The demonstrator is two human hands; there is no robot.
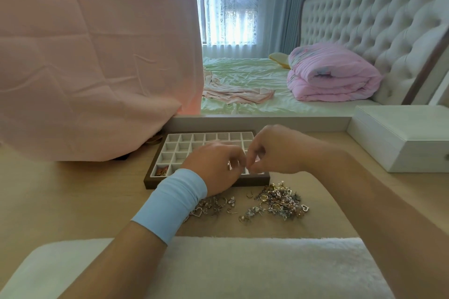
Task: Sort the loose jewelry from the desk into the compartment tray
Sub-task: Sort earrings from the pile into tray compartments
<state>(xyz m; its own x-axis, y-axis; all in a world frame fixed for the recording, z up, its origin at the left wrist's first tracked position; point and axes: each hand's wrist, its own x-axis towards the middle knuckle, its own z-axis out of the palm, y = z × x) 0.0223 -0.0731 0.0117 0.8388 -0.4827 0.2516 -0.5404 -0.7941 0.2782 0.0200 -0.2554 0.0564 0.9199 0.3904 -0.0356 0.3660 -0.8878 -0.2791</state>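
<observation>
A brown-framed compartment tray (170, 143) with white cells lies on the desk. One front-left cell holds a small reddish piece (161, 172). Loose jewelry (279, 202) is heaped just in front of the tray, with a smaller scatter (218, 205) to its left. My left hand (215, 167), a blue band on its wrist, and my right hand (272, 150) meet over the tray's front right. Their fingertips pinch together on a small jewelry piece (244, 169), too small to identify.
A pink cloth (97, 56) drapes over something at the desk's back left. A white box (401, 136) stands at the right. A fluffy white seat (218, 267) edges the desk's near side. A bed with a pink quilt (332, 73) lies beyond.
</observation>
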